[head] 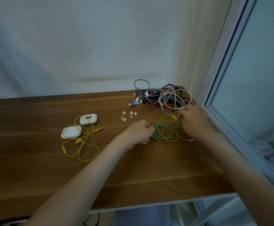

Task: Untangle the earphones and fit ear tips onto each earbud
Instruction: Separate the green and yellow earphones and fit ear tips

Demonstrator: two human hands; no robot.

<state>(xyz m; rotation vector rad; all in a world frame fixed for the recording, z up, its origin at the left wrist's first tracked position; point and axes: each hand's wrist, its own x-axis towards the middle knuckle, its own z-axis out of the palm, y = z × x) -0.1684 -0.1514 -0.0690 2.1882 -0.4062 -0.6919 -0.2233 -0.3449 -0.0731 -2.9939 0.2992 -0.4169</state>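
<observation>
**Two hands pull a green earphone cord apart on a wooden table**

The left hand is curled, its fingertips pinching the green cord at the near end of its loops. The right hand is also curled, and pinches the same cord at its far end, beside a small yellow piece. The loops lie slack on the table between the two grips. Holding the cord at two separated points looks meant to spread the loops so the crossings can be seen and worked loose.

Just beyond the right grip sits the pile, a knot of white, black, red and purple cords with several earbuds poking out. It is probably left to one side so that one set is handled at a time.

Just past the left grip, a little further from the person, lie the ear tips, small and pale, loose and within reach for fitting.

Well to the left of both grips rest the yellow earphones, loosely spread around two white cases. The farther case carries a small dark cartoon sticker. No writing or brand can be read anywhere.
</observation>
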